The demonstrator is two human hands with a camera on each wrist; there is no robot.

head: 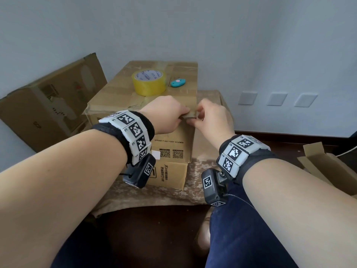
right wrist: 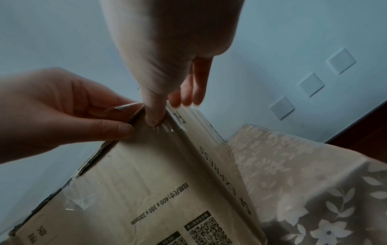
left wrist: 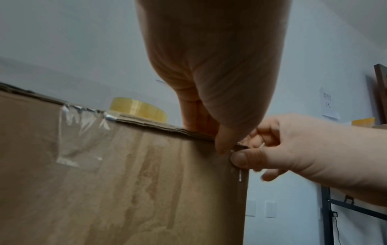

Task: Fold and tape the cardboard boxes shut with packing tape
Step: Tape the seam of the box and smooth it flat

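A closed cardboard box (head: pixel 173 144) stands on the table, with a yellowish tape roll (head: pixel 148 82) and a small blue cutter (head: pixel 178 82) on its top. Both hands meet at the box's near right top corner. My left hand (head: pixel 183 116) pinches the top edge there, thumb on the front face and fingers on the lid (left wrist: pixel 207 134). My right hand (head: pixel 199 117) pinches the same corner from the right, its thumb pressing shiny clear tape (right wrist: pixel 165 129) onto the cardboard. Another clear tape strip (left wrist: pixel 81 132) is stuck over the front edge further left.
The table (head: pixel 204 176) wears a floral cloth. A second cardboard box (head: pixel 48 105) leans against the wall at the left. An open box (head: pixel 324 165) sits low at the right. Wall plates (head: pixel 276 98) are behind, and my legs are below the table's front edge.
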